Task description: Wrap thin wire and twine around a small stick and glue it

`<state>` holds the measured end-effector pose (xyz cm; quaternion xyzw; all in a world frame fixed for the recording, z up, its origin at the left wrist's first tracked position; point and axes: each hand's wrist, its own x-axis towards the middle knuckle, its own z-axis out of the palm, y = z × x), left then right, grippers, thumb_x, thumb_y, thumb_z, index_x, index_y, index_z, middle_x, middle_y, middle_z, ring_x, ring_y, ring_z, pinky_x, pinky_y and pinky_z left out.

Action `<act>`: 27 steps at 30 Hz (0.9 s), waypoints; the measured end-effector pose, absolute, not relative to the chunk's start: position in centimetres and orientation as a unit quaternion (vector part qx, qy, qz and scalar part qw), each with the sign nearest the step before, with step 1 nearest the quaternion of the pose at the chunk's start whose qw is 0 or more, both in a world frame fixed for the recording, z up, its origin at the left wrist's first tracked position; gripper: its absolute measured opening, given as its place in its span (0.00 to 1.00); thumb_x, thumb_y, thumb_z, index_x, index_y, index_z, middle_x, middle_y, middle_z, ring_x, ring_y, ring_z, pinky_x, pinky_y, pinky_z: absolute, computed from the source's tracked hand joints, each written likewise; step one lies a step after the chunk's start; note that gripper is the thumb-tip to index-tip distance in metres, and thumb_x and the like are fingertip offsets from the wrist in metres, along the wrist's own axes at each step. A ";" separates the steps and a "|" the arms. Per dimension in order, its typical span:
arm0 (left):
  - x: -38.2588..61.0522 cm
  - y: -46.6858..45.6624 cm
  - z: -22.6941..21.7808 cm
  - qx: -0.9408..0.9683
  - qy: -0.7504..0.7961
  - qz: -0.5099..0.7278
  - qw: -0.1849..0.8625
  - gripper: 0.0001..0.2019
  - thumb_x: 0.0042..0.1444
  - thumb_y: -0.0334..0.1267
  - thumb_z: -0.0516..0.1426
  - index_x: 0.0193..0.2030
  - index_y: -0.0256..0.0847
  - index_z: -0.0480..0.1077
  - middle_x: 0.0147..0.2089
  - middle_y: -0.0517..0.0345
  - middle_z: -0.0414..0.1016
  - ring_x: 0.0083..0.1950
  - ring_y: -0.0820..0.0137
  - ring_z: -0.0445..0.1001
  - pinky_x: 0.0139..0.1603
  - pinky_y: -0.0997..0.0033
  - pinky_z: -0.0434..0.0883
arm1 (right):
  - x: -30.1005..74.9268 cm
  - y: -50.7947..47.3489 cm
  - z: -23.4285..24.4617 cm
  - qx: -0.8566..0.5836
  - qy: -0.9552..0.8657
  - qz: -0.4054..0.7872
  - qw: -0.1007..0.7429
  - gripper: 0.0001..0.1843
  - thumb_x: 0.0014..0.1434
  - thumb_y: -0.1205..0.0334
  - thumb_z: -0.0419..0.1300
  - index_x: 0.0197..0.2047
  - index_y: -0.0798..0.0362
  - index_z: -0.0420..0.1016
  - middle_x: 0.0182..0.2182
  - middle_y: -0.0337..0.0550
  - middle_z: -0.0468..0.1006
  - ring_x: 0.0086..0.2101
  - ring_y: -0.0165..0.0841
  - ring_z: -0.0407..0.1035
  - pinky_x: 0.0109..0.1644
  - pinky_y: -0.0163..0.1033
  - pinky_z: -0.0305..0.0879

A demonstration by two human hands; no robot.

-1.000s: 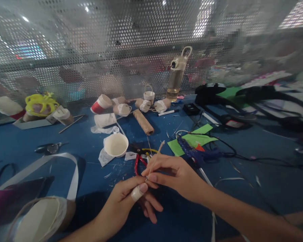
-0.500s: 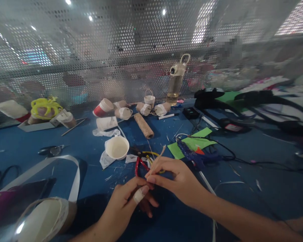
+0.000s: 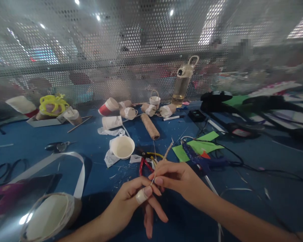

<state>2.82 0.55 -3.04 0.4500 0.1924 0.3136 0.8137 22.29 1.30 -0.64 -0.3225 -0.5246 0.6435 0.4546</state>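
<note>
I'm watching left hand (image 3: pixel 133 201) and right hand (image 3: pixel 176 176), both pinching twine strand (image 3: pixel 166 155), fingertips closing tight on it, above blue worktop (image 3: pixel 25 134), just right of white paper cup (image 3: pixel 122 147).

Blue table (image 3: pixel 267 181) bears cups (image 3: pixel 122 147), twine spool (image 3: pixel 150 126), scissors (image 3: pixel 57 146), green paper (image 3: pixel 199 146).

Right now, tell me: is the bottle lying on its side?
No, the bottle stands upright against the mesh wall.
</note>
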 end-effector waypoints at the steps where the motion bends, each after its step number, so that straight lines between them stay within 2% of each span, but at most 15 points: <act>1: 2.8 0.5 -3.1 0.450 0.190 0.312 0.815 0.12 0.69 0.45 0.54 0.40 0.37 0.69 0.32 0.50 0.86 0.17 0.75 0.77 0.17 0.84 0.66 | 22.2 1.3 -0.7 -0.322 -0.512 0.655 0.453 0.03 0.57 0.64 0.70 0.36 0.49 0.87 0.34 0.38 0.78 0.28 0.23 0.71 0.34 0.29 0.71; 5: 2.8 0.5 -3.1 0.448 0.192 0.302 0.819 0.12 0.69 0.45 0.54 0.41 0.38 0.69 0.32 0.50 0.86 0.16 0.75 0.75 0.17 0.84 0.65 | 22.1 1.1 -0.6 -0.320 -0.480 0.677 0.457 0.02 0.55 0.64 0.72 0.33 0.52 0.85 0.31 0.37 0.78 0.26 0.23 0.71 0.32 0.29 0.70; 8: 2.7 0.3 -2.8 0.465 0.217 0.300 0.804 0.13 0.68 0.47 0.54 0.41 0.38 0.69 0.29 0.51 0.85 0.16 0.75 0.75 0.18 0.83 0.66 | 22.0 0.9 -0.5 -0.320 -0.468 0.681 0.463 0.05 0.53 0.62 0.73 0.31 0.53 0.83 0.29 0.37 0.77 0.25 0.23 0.70 0.31 0.30 0.70; 13: 2.4 -0.2 -2.4 0.551 0.345 0.310 0.694 0.14 0.66 0.48 0.56 0.41 0.38 0.70 0.30 0.53 0.84 0.22 0.75 0.76 0.26 0.78 0.72 | 21.9 0.6 -0.4 -0.350 -0.523 0.620 0.469 0.07 0.57 0.60 0.70 0.32 0.54 0.81 0.29 0.38 0.77 0.24 0.24 0.68 0.29 0.30 0.69; 18: 2.3 -0.2 -2.0 0.608 0.388 0.334 0.607 0.16 0.67 0.49 0.55 0.39 0.37 0.72 0.31 0.53 0.83 0.23 0.74 0.77 0.27 0.77 0.74 | 21.9 0.5 -0.2 -0.368 -0.571 0.554 0.481 0.04 0.59 0.63 0.67 0.33 0.53 0.83 0.32 0.40 0.80 0.23 0.24 0.68 0.28 0.30 0.70; 22: 2.5 0.0 -1.8 0.568 0.395 0.338 0.638 0.17 0.66 0.51 0.54 0.39 0.37 0.71 0.31 0.53 0.83 0.19 0.77 0.75 0.23 0.80 0.71 | 22.0 0.5 0.0 -0.380 -0.609 0.501 0.483 0.05 0.60 0.65 0.66 0.33 0.52 0.84 0.33 0.41 0.81 0.25 0.26 0.69 0.27 0.29 0.71; 27: 2.6 0.2 -2.2 0.512 0.344 0.317 0.720 0.16 0.67 0.51 0.54 0.39 0.37 0.67 0.31 0.51 0.84 0.17 0.76 0.75 0.18 0.82 0.67 | 22.0 0.5 0.0 -0.384 -0.602 0.513 0.477 0.05 0.60 0.64 0.66 0.34 0.51 0.84 0.35 0.42 0.82 0.24 0.25 0.69 0.28 0.30 0.72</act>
